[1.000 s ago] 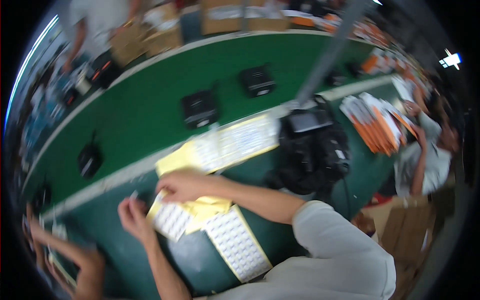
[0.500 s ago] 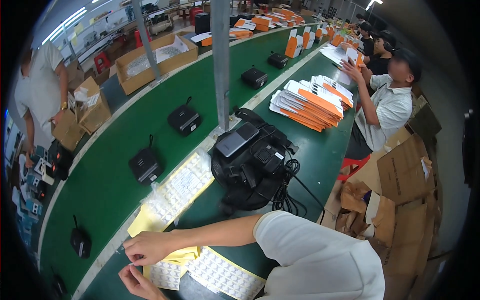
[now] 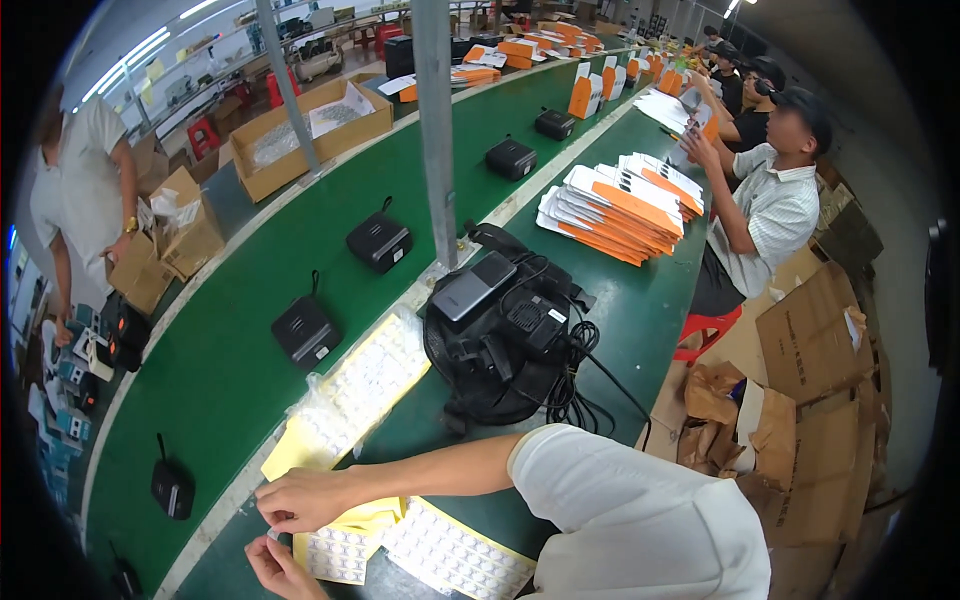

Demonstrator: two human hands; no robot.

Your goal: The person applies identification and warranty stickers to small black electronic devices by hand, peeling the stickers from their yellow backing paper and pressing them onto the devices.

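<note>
Now your right hand (image 3: pixel 300 498) and left hand (image 3: pixel 275 562) pinch a sticker sheet (image 3: pixel 335 553); a black backpack (image 3: pixel 505 350) crowds your right forearm.

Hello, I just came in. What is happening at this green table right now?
A person works at a green table beside a conveyor belt. The right hand rests on yellow sheets of small white round stickers, and the left hand is right below it, pinching something too small to tell. A black bag with cables lies behind. Small black devices sit on the belt. Other people handle orange-and-white packages farther along.
</note>
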